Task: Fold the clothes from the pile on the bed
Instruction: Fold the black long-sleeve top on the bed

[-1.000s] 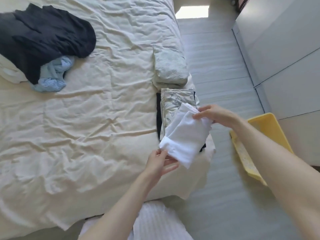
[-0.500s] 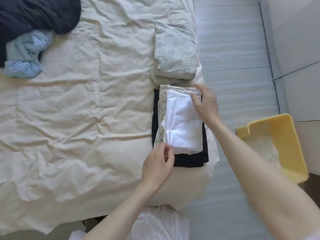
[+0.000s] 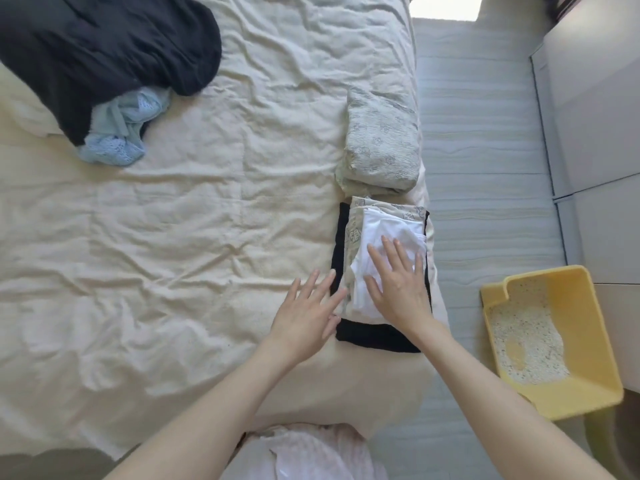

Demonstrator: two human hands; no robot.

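While the right hand [image 3: 398,285] is pressing flat-fingered on the folded white cotton garment [image 3: 388,244] topping the stack at the cream bed's [image 3: 173,237] right edge, the left hand [image 3: 304,313] is hovering beside it, fingers spread.

no readable text, labels or numbers

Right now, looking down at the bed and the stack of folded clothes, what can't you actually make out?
- Head view: the near part of the white garment lies under the right hand.
- The patterned piece and black piece below are mostly covered, so what they are is unclear.
- The dark pile is cut off by the top and left edges.
- The left hand is slightly blurred; its contact is uncertain.
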